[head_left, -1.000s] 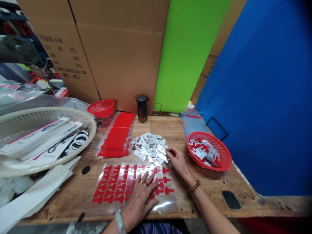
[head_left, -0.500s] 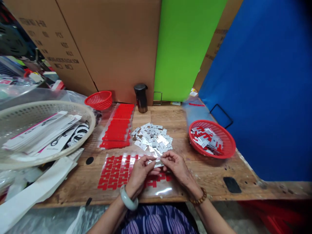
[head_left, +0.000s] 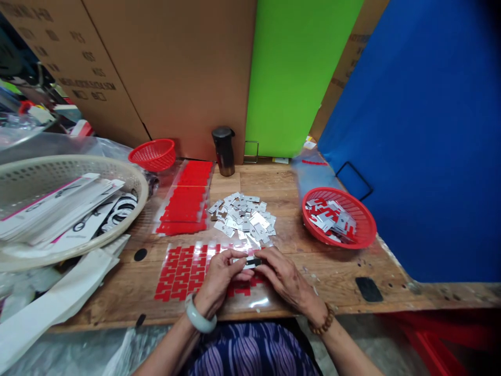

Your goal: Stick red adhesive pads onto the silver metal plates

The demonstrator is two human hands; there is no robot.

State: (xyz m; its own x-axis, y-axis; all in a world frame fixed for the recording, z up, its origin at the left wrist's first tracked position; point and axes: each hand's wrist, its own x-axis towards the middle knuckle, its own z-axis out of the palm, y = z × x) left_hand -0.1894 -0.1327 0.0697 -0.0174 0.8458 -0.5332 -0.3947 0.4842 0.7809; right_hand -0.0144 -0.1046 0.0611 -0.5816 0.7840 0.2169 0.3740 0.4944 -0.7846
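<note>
Between my hands is a small flat metal plate, silvery with a dark patch. My left hand pinches its left end between thumb and fingers. The fingers of my right hand close on its right end. Beneath both hands lies a clear sheet of red die-cut stickers, partly covered by them. Just beyond is a loose pile of similar silvery plates. A red basket on the right holds plates with red pieces on them.
More red sticker sheets are stacked at the left, near a small red basket. A large cream basket of printed cards stands far left. A dark bottle stands at the back, before cardboard and a blue panel.
My right fingers have shifted over the plate's right end, and a dark patch now shows on it. The whole view has tilted slightly.
</note>
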